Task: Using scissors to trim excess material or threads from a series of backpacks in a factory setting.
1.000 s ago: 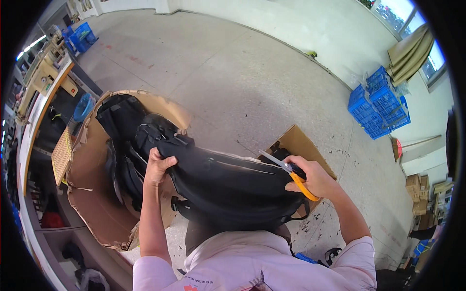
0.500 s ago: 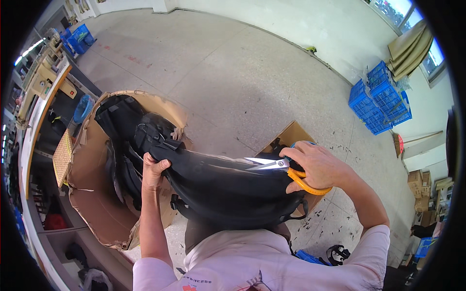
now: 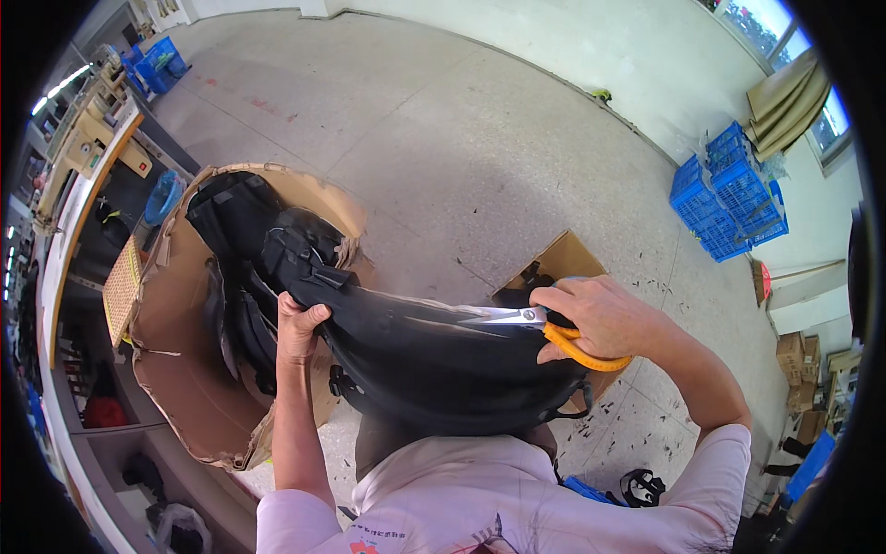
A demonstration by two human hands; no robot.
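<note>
Trimming along the top edge of a black bag held across the lap, well above the concrete floor. Right hand closed through the orange loops of a pair of scissors, steel blades pointing left and lying flat against the bag's upper seam, where a pale strip or thread seems to run; whether the blades are parted or shut cannot be told from here. Left hand wrapped tight on the bag's left end, just beside a cluster of straps and buckles, keeping the fabric taut. Behind that end, a big open cardboard box with more black bags inside, touching or nearly touching the one in hand. A smaller cardboard box just past the right hand, partly hidden by it. Blue crates stacked well apart by the far wall. Judging by the pose, mid-way through snipping loose ends off the seam. Next move probably calls for a steady pull from the left, blade tips kept on the stray strip and off the stitching, then a clean close.
</note>
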